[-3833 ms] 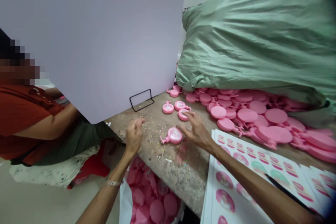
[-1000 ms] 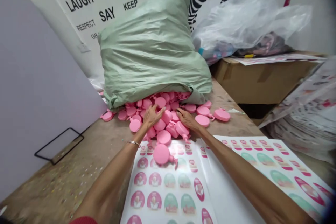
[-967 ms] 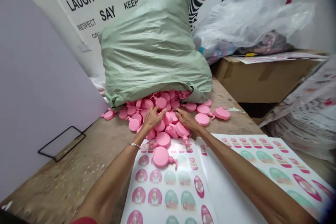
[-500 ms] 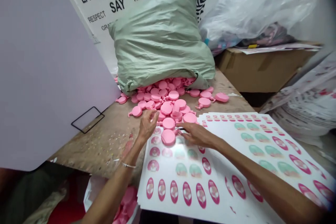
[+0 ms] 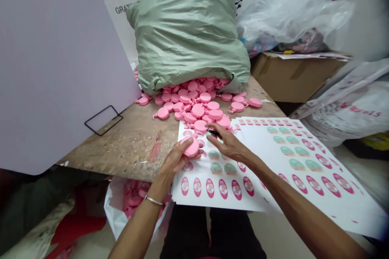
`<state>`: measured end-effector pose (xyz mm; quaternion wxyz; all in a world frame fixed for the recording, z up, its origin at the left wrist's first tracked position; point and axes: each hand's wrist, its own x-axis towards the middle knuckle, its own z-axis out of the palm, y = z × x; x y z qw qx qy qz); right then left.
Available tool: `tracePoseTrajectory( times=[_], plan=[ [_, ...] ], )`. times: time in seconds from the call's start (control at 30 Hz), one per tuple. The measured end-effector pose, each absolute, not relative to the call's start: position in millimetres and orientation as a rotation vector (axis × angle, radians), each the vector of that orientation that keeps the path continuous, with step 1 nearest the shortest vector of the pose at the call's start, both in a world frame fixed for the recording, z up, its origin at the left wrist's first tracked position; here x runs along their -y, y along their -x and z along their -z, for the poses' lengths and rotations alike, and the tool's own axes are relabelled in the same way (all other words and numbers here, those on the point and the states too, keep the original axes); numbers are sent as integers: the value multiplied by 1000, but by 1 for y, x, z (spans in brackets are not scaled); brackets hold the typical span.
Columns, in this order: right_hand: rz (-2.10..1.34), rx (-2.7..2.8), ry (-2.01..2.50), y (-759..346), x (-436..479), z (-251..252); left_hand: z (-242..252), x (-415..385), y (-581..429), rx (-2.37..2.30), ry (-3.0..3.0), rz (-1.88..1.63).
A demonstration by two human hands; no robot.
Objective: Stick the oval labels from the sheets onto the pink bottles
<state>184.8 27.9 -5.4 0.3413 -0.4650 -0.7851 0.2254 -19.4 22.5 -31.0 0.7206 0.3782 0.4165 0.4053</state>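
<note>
My left hand (image 5: 179, 157) holds a round pink case (image 5: 191, 147) between thumb and fingers, above the near left part of a printed sticker sheet (image 5: 194, 201). A thin dark tool (image 5: 214, 132) is gripped in my right hand (image 5: 226, 141), just right of the held case and over the same sheet. Close beyond my right fingertips lies another pink case (image 5: 200, 126) at the sheet's far edge. Pink and green oval stickers are printed on the sheet. Behind, a pile of pink cases (image 5: 198, 110) spills from a pale green sack (image 5: 191, 36).
A second sticker sheet (image 5: 261, 141) lies to the right. A large pale panel (image 5: 60, 68) with a black wire frame (image 5: 103, 120) stands at the left. Below the table edge, a white bag (image 5: 114, 206) holds pink cases. A cardboard box (image 5: 294, 77) stands at the back right.
My left hand has taken hold of a pink case and drawn it nearer. My right hand stays beside it with the dark tool. The camera view has tilted down.
</note>
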Motion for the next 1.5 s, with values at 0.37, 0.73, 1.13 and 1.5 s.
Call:
tracePoseTrajectory(
  times=[0.37, 0.73, 1.13, 1.5],
  plan=[
    [-269, 2013, 1577, -120, 28, 66, 47, -3, 50, -892, -472, -1120],
    [-130, 2125, 1522, -118, 28, 74, 64, -23, 36, -873, -539, -1109],
    [-171, 1970, 1245, -113, 40, 60, 61, -25, 38, -842, -500, -1109],
    [-439, 1674, 1278, -144, 17, 9, 28, 8, 19, -868, -418, -1116]
  ],
)
